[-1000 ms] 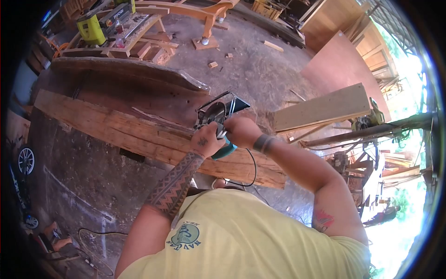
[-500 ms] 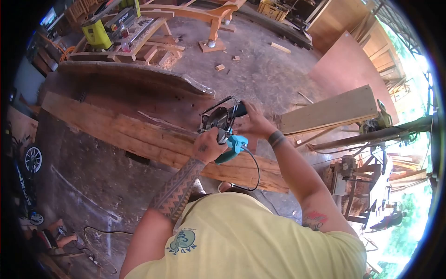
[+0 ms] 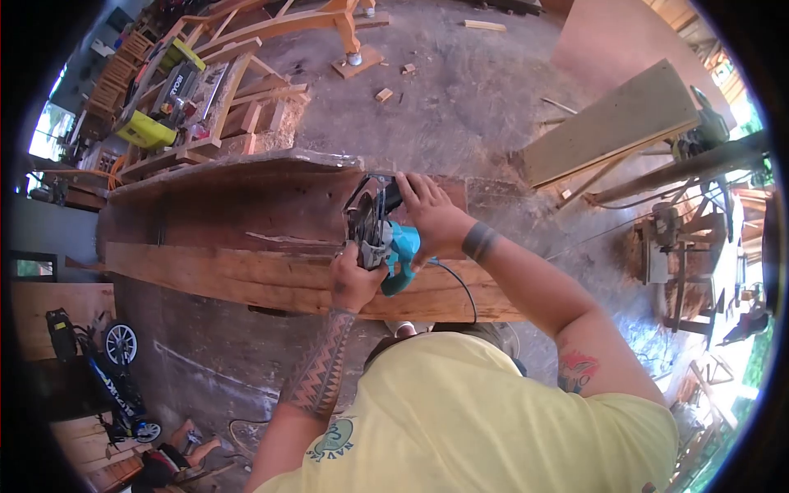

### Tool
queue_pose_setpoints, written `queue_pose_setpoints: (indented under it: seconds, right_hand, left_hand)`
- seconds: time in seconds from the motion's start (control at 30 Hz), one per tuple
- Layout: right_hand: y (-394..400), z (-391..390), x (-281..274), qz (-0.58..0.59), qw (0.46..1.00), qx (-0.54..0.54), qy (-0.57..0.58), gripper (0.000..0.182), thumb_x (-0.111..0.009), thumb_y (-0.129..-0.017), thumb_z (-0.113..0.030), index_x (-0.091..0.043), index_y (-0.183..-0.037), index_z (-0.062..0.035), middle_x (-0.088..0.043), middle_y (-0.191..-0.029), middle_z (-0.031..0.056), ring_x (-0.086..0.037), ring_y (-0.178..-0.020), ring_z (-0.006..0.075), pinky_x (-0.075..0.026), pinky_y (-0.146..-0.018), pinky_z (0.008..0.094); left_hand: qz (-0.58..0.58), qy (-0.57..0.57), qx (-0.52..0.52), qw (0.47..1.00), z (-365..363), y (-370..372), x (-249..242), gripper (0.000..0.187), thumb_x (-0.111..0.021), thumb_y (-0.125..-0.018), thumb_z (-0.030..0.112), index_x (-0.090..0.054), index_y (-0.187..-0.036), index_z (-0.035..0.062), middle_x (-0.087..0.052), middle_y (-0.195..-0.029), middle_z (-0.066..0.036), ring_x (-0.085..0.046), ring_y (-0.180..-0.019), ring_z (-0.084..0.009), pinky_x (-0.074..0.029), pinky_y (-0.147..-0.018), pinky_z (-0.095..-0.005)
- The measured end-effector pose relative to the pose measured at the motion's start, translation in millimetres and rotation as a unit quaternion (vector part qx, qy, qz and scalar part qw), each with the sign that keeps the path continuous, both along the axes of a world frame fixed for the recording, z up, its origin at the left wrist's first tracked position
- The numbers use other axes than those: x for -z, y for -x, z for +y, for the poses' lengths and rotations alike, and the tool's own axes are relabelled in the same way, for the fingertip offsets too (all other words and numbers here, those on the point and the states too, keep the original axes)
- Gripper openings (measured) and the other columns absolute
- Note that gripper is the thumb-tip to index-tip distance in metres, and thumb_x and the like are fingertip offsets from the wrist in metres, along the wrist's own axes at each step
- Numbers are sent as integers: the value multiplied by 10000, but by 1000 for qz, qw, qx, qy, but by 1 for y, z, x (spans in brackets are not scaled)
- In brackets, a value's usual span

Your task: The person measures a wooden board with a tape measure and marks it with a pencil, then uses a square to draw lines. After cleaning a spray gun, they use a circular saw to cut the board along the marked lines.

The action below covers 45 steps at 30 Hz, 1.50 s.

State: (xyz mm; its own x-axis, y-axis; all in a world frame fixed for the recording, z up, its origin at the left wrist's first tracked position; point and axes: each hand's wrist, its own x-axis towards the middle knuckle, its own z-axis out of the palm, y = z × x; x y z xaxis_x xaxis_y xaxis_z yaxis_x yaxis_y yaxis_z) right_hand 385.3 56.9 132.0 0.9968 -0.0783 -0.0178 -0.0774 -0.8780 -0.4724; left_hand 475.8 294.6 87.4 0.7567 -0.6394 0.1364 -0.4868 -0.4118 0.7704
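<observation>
A teal and black circular saw [image 3: 400, 243] is held over the wooden slab, tilted so its round blade and metal base plate face left. My left hand [image 3: 355, 278] is closed around the lower edge of its metal base. Spread across the black and teal motor housing, my right hand [image 3: 436, 215] grips the saw from the right side. Beneath is a long, thick wooden slab [image 3: 222, 275] with a rough pale front edge and a darker reddish-brown top face. Whether the saw touches the slab cannot be told. A dark cord [image 3: 468, 287] curves down from the saw's rear.
A pale plank [image 3: 612, 123] rests at the right near a machine. Back left stands a wooden frame with a yellow-green tool [image 3: 148, 130] and sawdust. Small wood offcuts [image 3: 384, 95] lie on the floor. A scooter [image 3: 115, 370] is at the left.
The view has turned and shifted. The saw has tilted so its blade appears more edge-on, and my right hand has come further over the motor housing. My left hand stays on the base.
</observation>
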Motion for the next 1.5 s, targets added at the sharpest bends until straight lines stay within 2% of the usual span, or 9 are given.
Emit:
queue_pose_setpoints:
  seconds: [0.37,0.67,0.93,1.1,1.17,1.27,1.37,1.47,1.5]
  right_hand:
    - [-7,-19,6,-62,982,13,-180,1287,-975,-590,-461,-324,-1596,6,-423,-1473,278,-396,-1392,498,-336,-1214,551]
    - [6,-29,5,-100,990,-11,-99,1283,-964,-603,-483,-319,-1590,22,-429,-1466,284,-413,-1375,491,-390,-1175,526]
    - [-3,-59,26,-109,979,57,-164,572,-780,-918,-291,-617,-1390,-12,-649,-1298,230,-633,-1195,435,-531,-1014,492]
    - [-9,-67,26,-100,968,86,-213,398,-706,-1007,-341,-700,-1226,-9,-697,-976,188,-700,-939,375,-573,-851,438]
    - [-19,-85,6,44,934,155,-319,369,-667,-1049,-383,-737,-1080,-23,-677,-803,143,-705,-775,309,-579,-726,407]
    - [-54,-125,16,-49,630,239,-738,447,-615,-1082,-445,-659,-812,-92,-585,-640,45,-612,-595,191,-500,-555,351]
    - [-88,-161,13,-107,455,78,-881,514,-600,-1082,-483,-489,-686,-173,-525,-623,-15,-509,-534,144,-401,-480,331]
    - [-113,-128,40,-64,396,249,-882,559,-552,-1099,-507,-414,-665,-183,-390,-575,-39,-387,-488,133,-299,-445,314]
    - [-105,-81,28,62,451,288,-843,576,-520,-1106,-528,-358,-657,-205,-279,-560,-52,-275,-469,131,-233,-439,300]
  left_hand:
    - [-3,4,-18,1000,-7,1,-5,356,-905,-699,221,-630,-836,41,-692,-747,-203,-692,-719,-445,-540,-641,-501]
    - [7,-68,4,998,-16,-12,-16,280,-888,-753,175,-702,-913,40,-716,-785,-164,-715,-712,-333,-551,-664,-427]
    - [110,-121,1,987,36,58,-4,360,-899,-830,290,-687,-939,21,-689,-763,-146,-694,-693,-333,-544,-640,-444]
    - [-81,-59,43,994,-1,90,15,443,-816,-898,331,-643,-1185,41,-708,-911,-195,-709,-811,-403,-576,-702,-518]
    - [-44,-123,36,991,-6,91,38,460,-791,-907,323,-634,-1232,38,-706,-963,-220,-707,-881,-427,-581,-751,-531]
    - [-2,-159,26,987,-8,92,60,422,-769,-884,279,-647,-1206,37,-699,-998,-234,-692,-937,-446,-571,-800,-541]
    - [-26,-95,26,995,-14,85,61,363,-752,-844,231,-653,-1144,52,-687,-982,-216,-675,-911,-451,-556,-785,-561]
    - [-38,-12,17,999,-19,83,71,347,-754,-819,194,-661,-1127,63,-679,-946,-214,-670,-890,-453,-548,-750,-558]
    - [-44,-7,5,999,-19,84,74,341,-753,-817,182,-663,-1124,64,-679,-946,-218,-671,-891,-454,-547,-749,-553]
